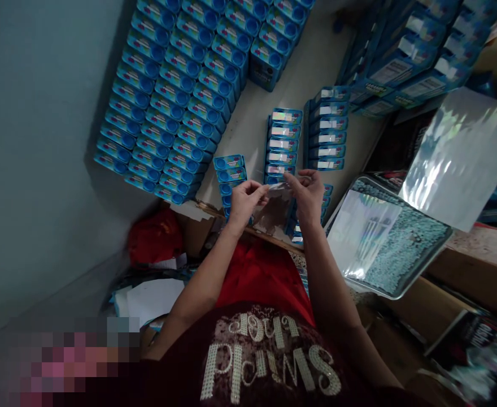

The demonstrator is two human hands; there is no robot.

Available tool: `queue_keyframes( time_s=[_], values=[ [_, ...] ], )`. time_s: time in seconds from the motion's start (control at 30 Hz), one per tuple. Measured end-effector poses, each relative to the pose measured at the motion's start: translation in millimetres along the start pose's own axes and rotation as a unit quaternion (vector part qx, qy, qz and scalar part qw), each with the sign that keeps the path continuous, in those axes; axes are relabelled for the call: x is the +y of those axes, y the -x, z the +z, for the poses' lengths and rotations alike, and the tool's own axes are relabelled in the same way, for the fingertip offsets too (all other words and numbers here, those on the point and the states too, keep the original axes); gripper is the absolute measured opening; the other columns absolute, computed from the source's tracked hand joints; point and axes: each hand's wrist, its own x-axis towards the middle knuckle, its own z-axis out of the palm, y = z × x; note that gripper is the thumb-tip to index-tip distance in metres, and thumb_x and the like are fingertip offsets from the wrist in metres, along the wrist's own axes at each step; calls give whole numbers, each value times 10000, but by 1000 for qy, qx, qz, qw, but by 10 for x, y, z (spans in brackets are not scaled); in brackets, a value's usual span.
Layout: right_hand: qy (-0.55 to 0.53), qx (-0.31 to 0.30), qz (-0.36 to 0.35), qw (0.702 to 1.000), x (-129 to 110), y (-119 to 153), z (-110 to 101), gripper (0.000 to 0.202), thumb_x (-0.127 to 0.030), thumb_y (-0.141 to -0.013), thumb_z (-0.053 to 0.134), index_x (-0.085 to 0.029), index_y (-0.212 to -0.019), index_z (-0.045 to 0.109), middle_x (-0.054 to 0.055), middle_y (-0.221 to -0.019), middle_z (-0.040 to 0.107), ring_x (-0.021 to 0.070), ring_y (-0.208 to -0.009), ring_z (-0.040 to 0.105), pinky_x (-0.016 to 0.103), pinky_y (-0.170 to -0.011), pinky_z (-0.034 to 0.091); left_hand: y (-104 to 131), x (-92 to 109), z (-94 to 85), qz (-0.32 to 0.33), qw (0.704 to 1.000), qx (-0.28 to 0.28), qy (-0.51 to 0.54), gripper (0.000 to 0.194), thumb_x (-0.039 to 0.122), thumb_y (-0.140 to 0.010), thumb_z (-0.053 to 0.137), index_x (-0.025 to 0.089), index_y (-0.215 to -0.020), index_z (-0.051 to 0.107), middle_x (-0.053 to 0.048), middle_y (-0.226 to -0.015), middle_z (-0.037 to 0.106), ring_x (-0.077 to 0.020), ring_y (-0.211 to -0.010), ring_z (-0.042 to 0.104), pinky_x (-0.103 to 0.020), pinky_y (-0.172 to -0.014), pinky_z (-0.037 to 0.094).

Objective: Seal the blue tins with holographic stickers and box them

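Note:
A small shiny strip (278, 186), like a clear sticker or seal, stretches between my two hands. My left hand (247, 204) pinches its left end with thumb and fingertips. At its other end, the fingers of my right hand (308, 195) are closed on it. Just beyond the strip stands a row of small blue boxes (282, 144) with shiny strips across their ends. Another row of blue boxes (327, 125) with pale strips is to its right. Close to my left hand is a short row of blue boxes (230, 164); my right hand partly hides more boxes below it.
Many blue boxes (164, 102) stand in close rows at the left of the table (252, 116). Larger blue stacks (409, 62) are at the back right. A tray of blue-green bits (415, 243) carries a shiny sheet (361, 234); another sheet (460, 158) lies beyond it.

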Motion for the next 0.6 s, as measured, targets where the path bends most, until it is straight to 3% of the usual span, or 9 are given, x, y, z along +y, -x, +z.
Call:
queue_keyframes(
  time_s=[0.1, 0.2, 0.27, 0.33, 0.6],
  values=[
    [-38, -19, 4, 999, 97, 32, -24, 497, -372, -628, 929, -230, -945, 573, -60, -732, 707, 136, -657, 657, 272, -682, 516, -108, 52, -79, 118, 973, 44, -196, 248, 294, -878, 826, 214, -704, 669, -11, -733, 681, -167, -737, 662, -298, -759, 569],
    [0, 29, -27, 999, 186, 29, 38, 367, -317, -662, 881, -219, -864, 590, -54, -730, 695, 148, -704, 675, 287, -729, 526, -155, 87, -79, 200, 897, 102, -380, 186, 264, -881, 835, 224, -749, 710, -83, -1012, 718, -269, -1056, 654, -425, -990, 529],
    [53, 56, -48, 996, 219, 18, 96, 308, -297, -690, 854, -220, -846, 600, -58, -723, 683, 150, -708, 670, 286, -718, 517, -150, 103, -48, 207, 860, 124, -449, 151, 292, -900, 822, 227, -797, 732, -115, -1167, 690, -326, -1199, 597, -503, -1065, 479],
    [100, 72, -57, 991, 236, 5, 140, 276, -275, -709, 834, -224, -853, 605, -59, -720, 680, 155, -704, 670, 288, -706, 510, -133, 110, -18, 200, 844, 123, -482, 140, 313, -924, 793, 224, -832, 737, -132, -1247, 663, -355, -1260, 557, -551, -1100, 442],
    [180, 75, -74, 978, 302, -6, 158, 247, -298, -775, 766, -249, -898, 558, -42, -757, 685, 187, -727, 690, 326, -752, 535, -116, 55, 0, 181, 826, 97, -525, 144, 344, -972, 721, 219, -911, 756, -151, -1339, 645, -384, -1338, 516, -588, -1150, 389]
  ],
)
